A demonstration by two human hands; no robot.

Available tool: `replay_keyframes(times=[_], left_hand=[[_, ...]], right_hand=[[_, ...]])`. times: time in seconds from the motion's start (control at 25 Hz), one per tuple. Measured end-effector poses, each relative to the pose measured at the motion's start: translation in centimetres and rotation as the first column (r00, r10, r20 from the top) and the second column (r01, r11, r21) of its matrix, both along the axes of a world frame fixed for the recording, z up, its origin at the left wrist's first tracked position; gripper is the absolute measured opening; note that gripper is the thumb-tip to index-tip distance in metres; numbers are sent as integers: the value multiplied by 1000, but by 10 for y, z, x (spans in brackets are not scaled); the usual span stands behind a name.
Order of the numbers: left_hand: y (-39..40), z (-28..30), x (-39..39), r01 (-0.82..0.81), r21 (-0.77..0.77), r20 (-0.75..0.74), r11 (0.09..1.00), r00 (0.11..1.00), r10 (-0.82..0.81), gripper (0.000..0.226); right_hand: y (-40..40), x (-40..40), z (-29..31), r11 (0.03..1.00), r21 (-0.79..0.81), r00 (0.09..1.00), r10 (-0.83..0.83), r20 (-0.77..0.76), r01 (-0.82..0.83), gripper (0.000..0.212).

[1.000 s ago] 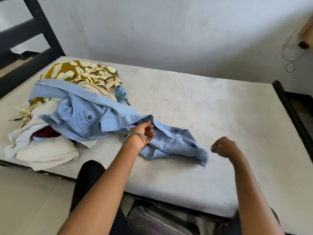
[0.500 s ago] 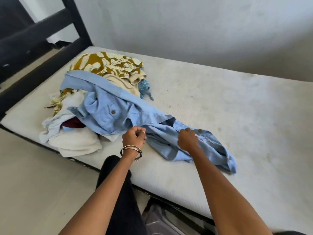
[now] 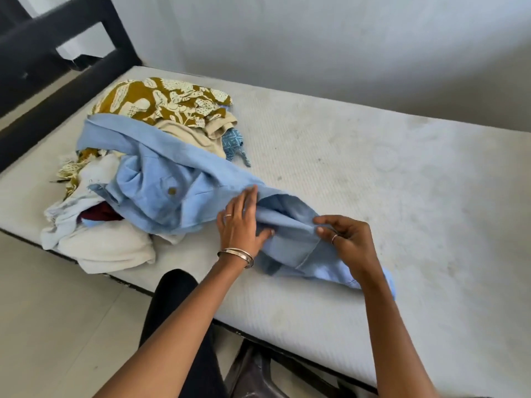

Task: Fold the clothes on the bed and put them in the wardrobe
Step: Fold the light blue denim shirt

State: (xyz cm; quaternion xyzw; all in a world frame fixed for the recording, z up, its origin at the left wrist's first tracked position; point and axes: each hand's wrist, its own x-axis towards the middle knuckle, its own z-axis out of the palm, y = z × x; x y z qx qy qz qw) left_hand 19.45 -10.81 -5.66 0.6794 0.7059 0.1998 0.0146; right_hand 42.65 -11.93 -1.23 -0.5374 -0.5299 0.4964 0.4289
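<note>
I see left hand [image 3: 240, 222] flat, fingers straight, pressing blue shirt [image 3: 161, 191] on mattress [image 3: 373, 173]. Right hand [image 3: 343, 239] pinches shirt fold, near pile [image 3: 120, 156] at left.

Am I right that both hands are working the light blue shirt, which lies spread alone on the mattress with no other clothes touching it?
Not quite. Both the left hand and right hand are on the light blue shirt, but the head view shows it is not alone: its upper part lies draped over the pile of clothes on the mattress.
</note>
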Motion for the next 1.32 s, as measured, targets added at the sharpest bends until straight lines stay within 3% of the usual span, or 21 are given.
replay_keyframes(times=[0.04,0.12,0.32,0.4,0.48,0.56,0.64,0.72,0.8,0.88,0.92,0.96,1.0,1.04,1.08,1.12,1.16,1.24,1.28,1.32], left_hand=[[4,7,14,-22,0,-98,1000,995,22,98],[13,24,24,-48,-9,-144,999,988,46,84],[25,82,18,18,-198,-200,980,978,-59,38],[22,94,26,171,-291,14,941,985,-175,29],[10,104,46,411,-367,327,835,897,-298,42],[-3,112,68,567,-474,397,674,821,-411,49],[-10,118,78,599,-603,303,528,783,-543,43],[-12,135,69,666,-630,386,400,715,-583,35],[-12,156,51,824,-459,711,333,565,-419,40],[-8,162,36,806,-306,867,506,456,-202,42],[-3,159,30,693,-337,805,637,563,-187,35],[2,152,27,496,-404,571,768,793,-212,28],[4,134,24,303,-437,258,847,944,-204,23],[1,119,21,154,-411,37,899,988,-153,21],[-5,102,16,61,-361,7,931,998,-63,17],[-10,89,10,-13,-328,93,945,995,46,10],[-12,78,2,-60,-311,307,948,938,159,6],[-22,69,-8,-58,-337,739,940,602,303,15],[-28,67,-12,20,-338,836,941,465,291,23],[-32,66,-14,106,-320,862,941,446,243,28]], right_hand=[[-10,12,17,999,45,999,31,-18,-30,20],[-18,36,41,993,117,1000,17,3,-18,24],[-51,122,79,894,219,919,-392,-38,391,24],[-67,141,88,801,222,831,-540,-133,556,21],[-75,154,93,714,220,744,-658,-112,665,25],[-76,169,95,787,262,759,-612,220,559,32],[-83,185,98,870,234,746,-493,447,434,37],[-94,201,108,876,224,795,-482,367,428,40],[-96,210,115,862,191,849,-500,171,469,37],[-79,205,106,872,167,834,-488,257,459,34],[-66,198,93,886,161,799,-462,385,434,32],[-56,189,81,892,161,747,-444,494,423,31],[-49,178,68,876,178,683,-465,564,449,32],[-45,171,55,843,183,656,-513,554,505,34],[-45,163,48,804,186,651,-573,498,565,35],[-48,157,45,765,178,640,-623,449,619,35],[-53,152,45,732,175,629,-663,407,658,32],[-60,149,46,700,162,599,-689,408,695,25],[-61,151,47,712,159,590,-668,454,684,22],[-61,155,49,747,145,598,-618,510,648,17]])
